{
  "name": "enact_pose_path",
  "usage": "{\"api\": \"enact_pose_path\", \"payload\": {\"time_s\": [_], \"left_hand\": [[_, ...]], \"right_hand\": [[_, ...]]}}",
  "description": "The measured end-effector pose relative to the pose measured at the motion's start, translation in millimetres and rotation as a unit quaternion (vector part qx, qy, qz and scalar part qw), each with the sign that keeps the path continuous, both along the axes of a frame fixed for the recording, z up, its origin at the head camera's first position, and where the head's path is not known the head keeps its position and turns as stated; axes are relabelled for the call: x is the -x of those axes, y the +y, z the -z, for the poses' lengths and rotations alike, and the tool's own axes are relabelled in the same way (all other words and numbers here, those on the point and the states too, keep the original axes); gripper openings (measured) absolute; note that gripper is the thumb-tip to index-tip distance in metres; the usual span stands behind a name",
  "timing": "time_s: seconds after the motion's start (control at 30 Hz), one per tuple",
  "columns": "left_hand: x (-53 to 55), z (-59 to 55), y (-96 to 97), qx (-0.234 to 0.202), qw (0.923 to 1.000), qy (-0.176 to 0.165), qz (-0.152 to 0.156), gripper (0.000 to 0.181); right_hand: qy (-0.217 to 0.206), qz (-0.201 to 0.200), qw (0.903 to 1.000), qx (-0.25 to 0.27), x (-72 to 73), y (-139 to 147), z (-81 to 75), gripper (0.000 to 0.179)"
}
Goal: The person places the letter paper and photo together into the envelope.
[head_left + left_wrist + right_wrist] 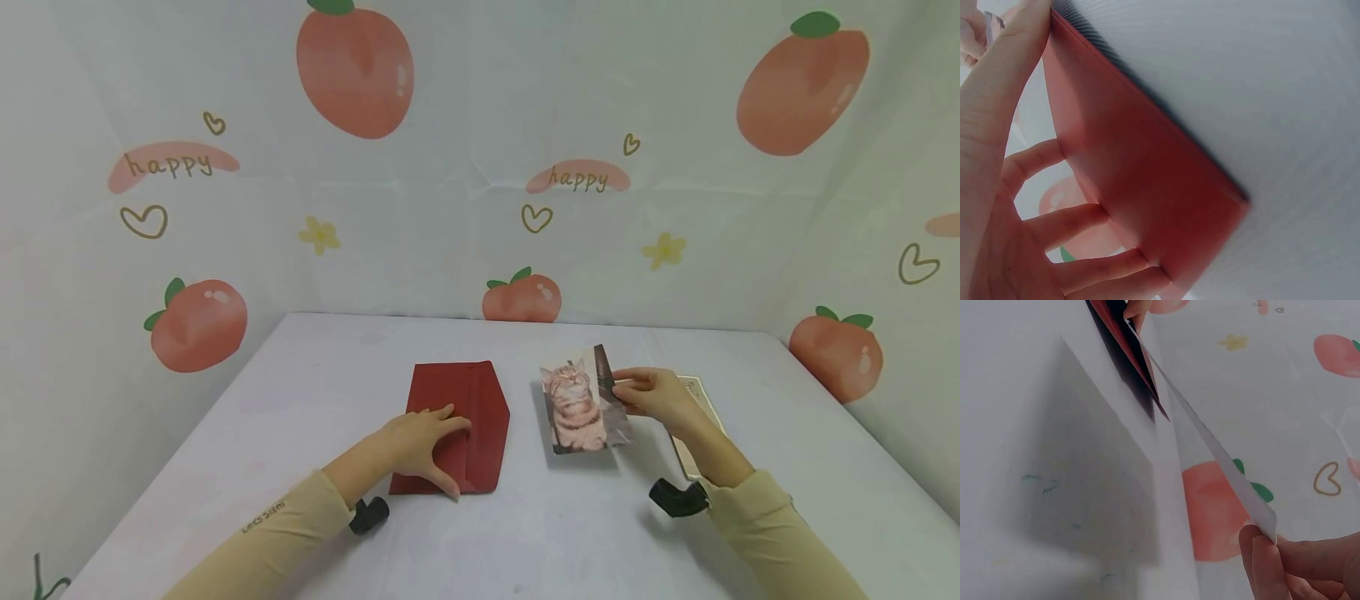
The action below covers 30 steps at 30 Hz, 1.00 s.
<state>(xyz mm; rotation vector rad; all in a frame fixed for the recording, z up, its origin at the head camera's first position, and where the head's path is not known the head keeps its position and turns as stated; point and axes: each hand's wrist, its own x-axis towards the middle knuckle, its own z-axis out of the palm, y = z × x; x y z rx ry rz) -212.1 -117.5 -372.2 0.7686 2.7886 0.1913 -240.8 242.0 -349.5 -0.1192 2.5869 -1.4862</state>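
A red envelope (431,385) lies flat on the table, its pointed flap spread out to the right. My left hand (416,442) rests on it with fingers and thumb spread. In the left wrist view, those fingertips touch the red surface of the envelope (1141,181). To the right, a card with a picture of a striped cat (573,408) is held tilted above the tabletop, casting a shadow. My right hand (656,396) pinches its right edge. From the right wrist, this card (1229,465) shows nearly edge-on, between thumb and fingers.
A cream card or booklet with a dark border (693,390) lies on the white table (540,533), partly covered by my right forearm. A white backdrop (465,108) with printed fruit, hearts and lettering rises behind the table and along its sides.
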Motion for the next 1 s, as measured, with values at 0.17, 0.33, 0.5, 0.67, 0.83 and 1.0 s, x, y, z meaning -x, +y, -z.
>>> {"api": "enact_pose_path", "payload": {"time_s": [0.17, 0.33, 0.5, 0.67, 0.83, 1.0], "left_hand": [[-0.1, -0.3, -0.4, -0.003, 1.0, 0.0, 0.001, 0.093], [0.2, 0.0, -0.7, -0.007, 1.0, 0.003, 0.002, 0.093], [0.4, 0.9, -0.6, -0.006, 1.0, 0.004, 0.002, 0.093], [0.4, 1.3, -0.1, -0.004, 1.0, 0.003, 0.0, 0.092], [0.4, 1.2, 0.2, -0.002, 1.0, 0.001, -0.001, 0.093], [0.3, 1.2, 0.3, -0.002, 1.0, 0.001, 0.0, 0.093]], "right_hand": [[0.001, -0.001, 1.0, 0.003, 0.1, -4.8, -4.7, 0.045], [0.003, -0.004, 1.0, 0.005, 2.0, -8.7, -6.7, 0.045], [0.006, -0.01, 0.9999, 0.009, 5.2, -12.4, -6.4, 0.044], [0.008, -0.01, 0.9997, 0.02, 7.0, -17.1, -6.7, 0.043], [0.009, -0.016, 0.9996, 0.02, 7.5, -23.3, -6.7, 0.042], [0.008, -0.02, 0.9993, 0.031, 7.8, -29.5, -6.5, 0.041]]}}
